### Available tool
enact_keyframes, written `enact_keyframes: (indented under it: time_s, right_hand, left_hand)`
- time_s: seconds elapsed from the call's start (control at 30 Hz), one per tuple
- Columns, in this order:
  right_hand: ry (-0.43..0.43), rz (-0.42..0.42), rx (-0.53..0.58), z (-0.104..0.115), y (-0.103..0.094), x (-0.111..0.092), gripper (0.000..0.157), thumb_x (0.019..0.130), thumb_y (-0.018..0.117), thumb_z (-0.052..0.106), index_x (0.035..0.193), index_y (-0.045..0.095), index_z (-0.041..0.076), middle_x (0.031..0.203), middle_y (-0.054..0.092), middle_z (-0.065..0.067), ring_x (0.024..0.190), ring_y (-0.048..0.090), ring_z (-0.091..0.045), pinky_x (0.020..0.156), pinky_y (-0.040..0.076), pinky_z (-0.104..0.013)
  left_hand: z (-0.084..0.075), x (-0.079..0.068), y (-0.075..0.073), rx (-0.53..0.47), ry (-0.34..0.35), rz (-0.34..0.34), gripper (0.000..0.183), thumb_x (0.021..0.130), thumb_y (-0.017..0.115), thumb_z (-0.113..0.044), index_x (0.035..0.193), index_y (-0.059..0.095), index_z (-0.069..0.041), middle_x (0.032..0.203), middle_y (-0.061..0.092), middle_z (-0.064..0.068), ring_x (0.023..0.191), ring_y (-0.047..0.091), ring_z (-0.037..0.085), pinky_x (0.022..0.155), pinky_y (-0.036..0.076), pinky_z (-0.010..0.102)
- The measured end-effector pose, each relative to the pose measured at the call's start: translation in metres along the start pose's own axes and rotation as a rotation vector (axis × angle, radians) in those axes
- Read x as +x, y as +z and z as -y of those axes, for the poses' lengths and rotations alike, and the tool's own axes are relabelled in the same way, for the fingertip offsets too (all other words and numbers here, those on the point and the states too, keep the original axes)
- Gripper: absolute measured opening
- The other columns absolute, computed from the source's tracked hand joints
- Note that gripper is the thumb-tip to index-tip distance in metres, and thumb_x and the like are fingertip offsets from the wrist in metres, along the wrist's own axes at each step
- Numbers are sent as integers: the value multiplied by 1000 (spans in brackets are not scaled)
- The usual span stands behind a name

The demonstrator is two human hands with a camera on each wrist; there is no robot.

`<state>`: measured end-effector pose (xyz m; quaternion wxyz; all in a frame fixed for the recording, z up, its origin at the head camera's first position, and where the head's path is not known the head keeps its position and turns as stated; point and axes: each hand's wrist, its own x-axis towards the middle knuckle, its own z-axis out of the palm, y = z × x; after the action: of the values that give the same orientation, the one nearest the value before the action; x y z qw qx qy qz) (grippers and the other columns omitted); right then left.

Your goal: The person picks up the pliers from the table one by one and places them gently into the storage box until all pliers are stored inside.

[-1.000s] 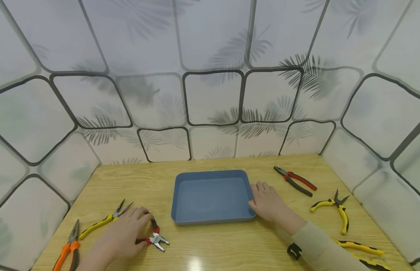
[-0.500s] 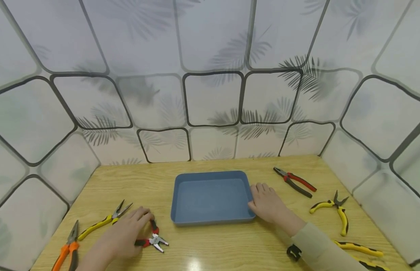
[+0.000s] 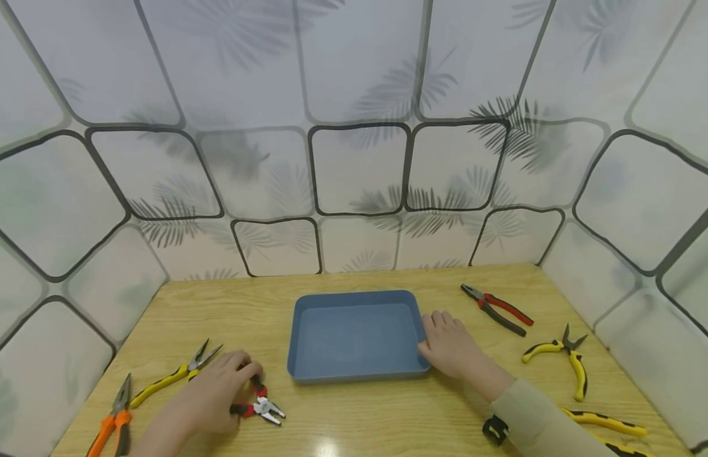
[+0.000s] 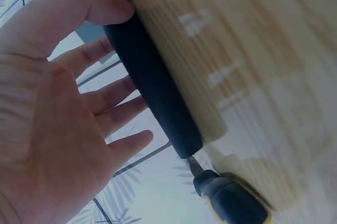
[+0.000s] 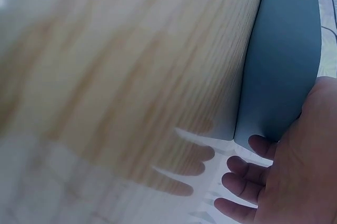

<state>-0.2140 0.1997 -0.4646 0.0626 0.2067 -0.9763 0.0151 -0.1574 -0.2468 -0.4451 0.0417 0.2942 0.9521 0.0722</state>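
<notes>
In the head view my left hand (image 3: 207,393) is at the left front, gripping small combination pliers (image 3: 267,406) with red and black handles. Their silver jaws point right and stand slightly apart. In the left wrist view the thumb lies on one black handle (image 4: 152,82); the other fingers sit behind it, partly hidden. A shallow blue tray (image 3: 358,336) stands mid-table with nothing in it. My right hand (image 3: 449,344) holds the tray's right side, thumb at the rim and fingers along the outside. In the right wrist view the fingertips curl beside the tray's wall (image 5: 281,50).
Yellow-handled long-nose pliers (image 3: 167,384) and orange-handled pliers (image 3: 113,422) lie at the left. At the right are red-and-black pliers (image 3: 499,310), yellow pliers (image 3: 571,355) spread wide, and yellow handles (image 3: 607,419) partly behind the sleeve. A patterned curtain (image 3: 359,165) surrounds the table (image 3: 359,425).
The jaws of the pliers in my left hand have come closer together, and the left fingers have shifted slightly. The right hand and tray stay in place.
</notes>
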Motion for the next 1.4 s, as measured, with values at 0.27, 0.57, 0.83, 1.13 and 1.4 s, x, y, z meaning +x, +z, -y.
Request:
enact_keyframes:
  time_s: [0.27, 0.57, 0.83, 1.13, 1.4]
  right_hand:
    - [-4, -14, -3, -2, 2, 1, 19, 88, 49, 23, 97, 46, 6, 81, 38, -5, 70, 31, -20, 61, 28, -33]
    - [-3, -17, -8, -3, 2, 1, 19, 89, 49, 23, 97, 46, 6, 82, 39, -6, 71, 32, -20, 61, 29, -33]
    - [-8, -29, -1, -3, 2, 0, 18, 88, 48, 22, 96, 46, 6, 81, 39, -5, 71, 32, -20, 60, 28, -33]
    - [-8, -49, 2, -10, 16, 2, 21, 87, 47, 28, 98, 47, 10, 80, 35, -1, 71, 30, -18, 60, 26, -32]
    - [-4, -41, 1, -9, 15, 2, 26, 88, 47, 28, 104, 49, 7, 82, 37, -2, 72, 32, -18, 62, 28, -33]
  left_hand:
    - [-1, 2, 0, 48, 38, -39, 56, 54, 71, -13, 102, 55, -35, 96, 42, -10, 88, 41, 14, 76, 39, 38]
    - [0, 4, -1, 66, 52, -15, 51, 57, 74, -19, 101, 55, -37, 91, 40, -12, 80, 37, 11, 69, 35, 31]
    - [-1, 7, -4, 80, 52, 34, 46, 61, 73, -26, 102, 55, -35, 90, 44, -13, 77, 37, 10, 67, 36, 30]
    - [-3, 5, -3, 125, 66, -32, 41, 64, 70, -34, 102, 57, -31, 88, 46, -14, 72, 37, 6, 62, 33, 26]
    - [-4, 9, 0, 170, 143, -161, 41, 61, 69, -34, 100, 56, -30, 88, 42, -16, 72, 32, 6, 64, 30, 24]
